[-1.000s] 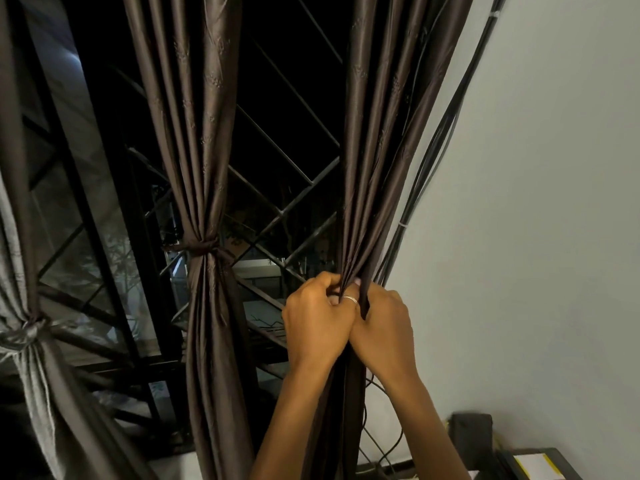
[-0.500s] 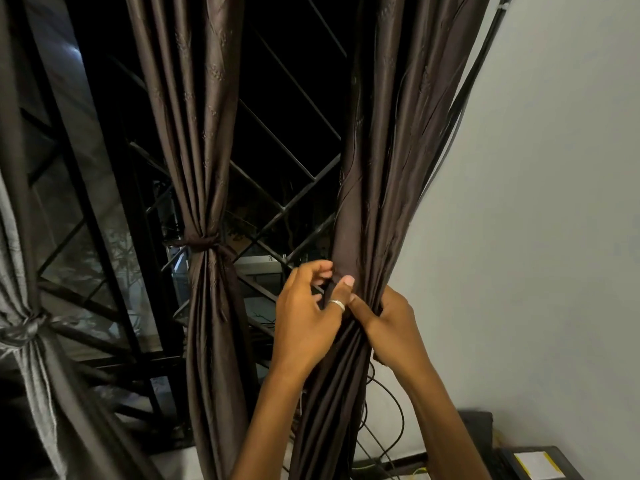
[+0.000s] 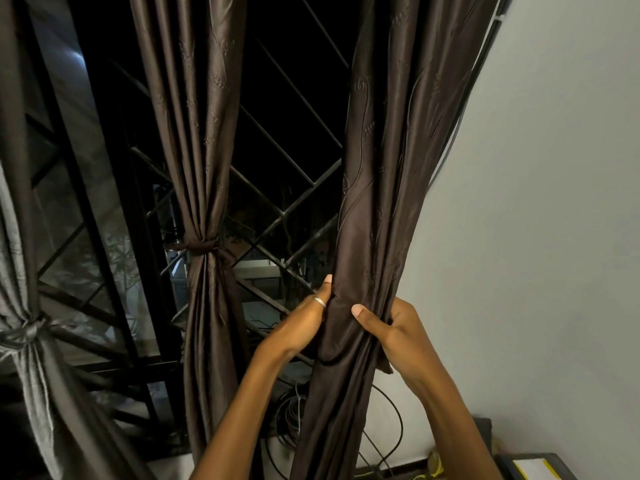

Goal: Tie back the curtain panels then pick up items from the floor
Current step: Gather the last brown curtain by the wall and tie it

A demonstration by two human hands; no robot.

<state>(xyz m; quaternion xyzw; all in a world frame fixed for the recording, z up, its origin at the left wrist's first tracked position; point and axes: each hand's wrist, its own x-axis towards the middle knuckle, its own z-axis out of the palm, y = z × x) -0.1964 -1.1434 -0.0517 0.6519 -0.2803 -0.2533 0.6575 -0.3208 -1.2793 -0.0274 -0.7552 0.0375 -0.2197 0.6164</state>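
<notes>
While my left hand (image 3: 304,327) and right hand (image 3: 398,332) clutch the untied curtain panel (image 3: 377,220) beside the wall (image 3: 536,202), I judge any slackened grip lets its slick folds spill; beyond, the middle panel (image 3: 201,150) hangs tied.

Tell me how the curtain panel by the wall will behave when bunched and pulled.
Likely floppy: the curtain panel folds into soft pleats where the right hand and left hand grip it. Its sheen suggests it may slip.
</notes>
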